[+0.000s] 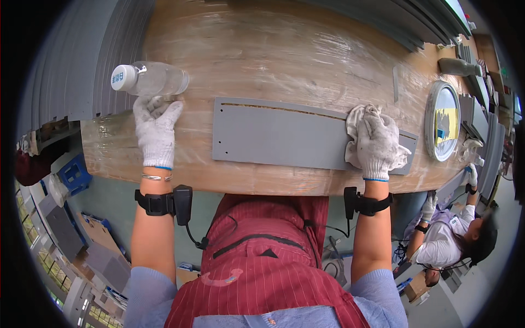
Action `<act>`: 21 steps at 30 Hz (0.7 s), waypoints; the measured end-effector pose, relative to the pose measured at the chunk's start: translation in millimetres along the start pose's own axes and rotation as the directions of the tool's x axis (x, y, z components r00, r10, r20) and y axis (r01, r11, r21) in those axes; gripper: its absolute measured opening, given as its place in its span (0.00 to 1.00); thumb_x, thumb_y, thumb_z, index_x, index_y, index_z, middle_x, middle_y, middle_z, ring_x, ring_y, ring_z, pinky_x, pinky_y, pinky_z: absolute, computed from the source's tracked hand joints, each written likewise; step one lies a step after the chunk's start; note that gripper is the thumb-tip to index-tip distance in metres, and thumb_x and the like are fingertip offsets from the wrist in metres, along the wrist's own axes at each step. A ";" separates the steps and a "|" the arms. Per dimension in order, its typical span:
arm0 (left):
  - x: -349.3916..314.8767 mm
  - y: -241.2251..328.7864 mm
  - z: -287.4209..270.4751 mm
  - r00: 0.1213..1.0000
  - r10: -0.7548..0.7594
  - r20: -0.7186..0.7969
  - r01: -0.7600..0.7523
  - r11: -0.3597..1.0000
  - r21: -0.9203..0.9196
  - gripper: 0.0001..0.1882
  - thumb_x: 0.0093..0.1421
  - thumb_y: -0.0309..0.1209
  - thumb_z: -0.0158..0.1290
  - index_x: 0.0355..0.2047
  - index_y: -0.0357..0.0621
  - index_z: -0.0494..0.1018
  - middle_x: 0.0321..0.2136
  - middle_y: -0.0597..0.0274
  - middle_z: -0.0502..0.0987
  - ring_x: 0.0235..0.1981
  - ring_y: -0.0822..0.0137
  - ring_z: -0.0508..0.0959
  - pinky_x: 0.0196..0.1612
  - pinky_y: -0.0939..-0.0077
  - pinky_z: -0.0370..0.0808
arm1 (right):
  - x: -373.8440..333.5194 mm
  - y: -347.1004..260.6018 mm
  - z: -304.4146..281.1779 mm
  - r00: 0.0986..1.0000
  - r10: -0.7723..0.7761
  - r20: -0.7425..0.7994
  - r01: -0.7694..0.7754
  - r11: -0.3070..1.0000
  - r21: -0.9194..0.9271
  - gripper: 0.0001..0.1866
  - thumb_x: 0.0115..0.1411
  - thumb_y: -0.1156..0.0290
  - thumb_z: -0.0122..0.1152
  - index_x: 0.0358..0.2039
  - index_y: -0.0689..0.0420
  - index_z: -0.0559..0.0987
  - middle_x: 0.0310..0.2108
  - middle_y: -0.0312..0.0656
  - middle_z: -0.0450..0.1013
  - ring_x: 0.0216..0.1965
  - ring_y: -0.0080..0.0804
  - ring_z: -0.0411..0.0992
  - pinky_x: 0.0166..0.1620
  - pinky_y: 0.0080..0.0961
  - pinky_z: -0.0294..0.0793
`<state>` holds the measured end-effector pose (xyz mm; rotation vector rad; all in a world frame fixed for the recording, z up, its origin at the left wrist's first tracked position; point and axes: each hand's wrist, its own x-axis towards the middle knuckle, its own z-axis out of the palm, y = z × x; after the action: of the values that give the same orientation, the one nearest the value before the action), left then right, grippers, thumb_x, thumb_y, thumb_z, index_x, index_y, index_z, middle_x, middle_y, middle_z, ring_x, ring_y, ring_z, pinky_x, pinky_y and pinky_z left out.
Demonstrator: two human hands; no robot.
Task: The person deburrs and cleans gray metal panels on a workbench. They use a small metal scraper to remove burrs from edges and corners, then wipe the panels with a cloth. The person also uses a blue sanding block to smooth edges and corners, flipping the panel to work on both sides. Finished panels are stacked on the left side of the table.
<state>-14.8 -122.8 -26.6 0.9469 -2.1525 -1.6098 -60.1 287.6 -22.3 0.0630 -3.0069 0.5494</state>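
A grey flat board (pixel 279 134) lies in front of me on the table, with small holes at its left end and a narrow brownish slot along its far edge. My right hand (pixel 376 139), in a white knit glove, presses a bunched white cloth (pixel 354 123) onto the board's right part. My left hand (pixel 157 123), gloved too, is left of the board with its fingers curled in. Its fingertips are right beside a clear plastic bottle (pixel 158 79) with a white cap; whatever they may hold is hidden.
Clear film covers the wooden table (pixel 262 60). Grey panels (pixel 71 60) are stacked at the far left, more (pixel 399 22) at the far right. A round white-rimmed container (pixel 432 120) and another bottle (pixel 459 66) sit on the right. Beyond them, a gloved co-worker (pixel 445 238) works.
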 end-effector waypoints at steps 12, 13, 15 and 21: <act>-81.8 -12.1 -11.0 0.848 -0.340 0.405 0.179 0.905 0.385 0.11 0.52 0.26 0.65 0.33 0.36 0.77 0.21 0.61 0.78 0.23 0.74 0.74 0.31 0.76 0.74 | -3.4 -201.3 72.0 0.922 -0.370 0.113 0.358 0.927 0.113 0.14 0.54 0.71 0.60 0.42 0.58 0.80 0.41 0.51 0.77 0.41 0.50 0.75 0.43 0.43 0.75; -82.7 -15.9 -13.0 0.840 -0.366 0.400 0.219 0.904 0.368 0.10 0.52 0.27 0.65 0.32 0.36 0.77 0.21 0.60 0.78 0.23 0.73 0.74 0.31 0.75 0.74 | -1.4 -186.6 59.2 0.918 -0.381 0.108 0.365 0.920 0.144 0.13 0.55 0.72 0.61 0.41 0.58 0.80 0.41 0.50 0.77 0.42 0.50 0.75 0.44 0.43 0.75; -82.5 -35.0 -18.7 0.860 -0.273 0.430 0.129 0.933 0.335 0.07 0.54 0.25 0.65 0.30 0.39 0.77 0.19 0.66 0.76 0.20 0.79 0.72 0.24 0.81 0.70 | -14.1 -119.5 63.2 0.975 -0.223 0.000 0.204 0.891 0.405 0.11 0.57 0.73 0.62 0.41 0.59 0.81 0.41 0.51 0.77 0.42 0.50 0.75 0.46 0.42 0.75; -83.8 -25.0 -9.9 0.874 -0.197 0.444 0.028 0.933 0.359 0.08 0.53 0.30 0.66 0.27 0.40 0.78 0.20 0.63 0.79 0.20 0.74 0.75 0.26 0.77 0.72 | -17.2 -142.5 88.0 0.983 -0.182 -0.026 0.182 0.947 0.264 0.10 0.62 0.71 0.59 0.42 0.61 0.80 0.40 0.52 0.76 0.40 0.50 0.75 0.45 0.41 0.74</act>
<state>61.4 -79.3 -33.9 0.8472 -2.8366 -1.6917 -41.6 123.6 -55.8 0.3538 -2.8634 0.9246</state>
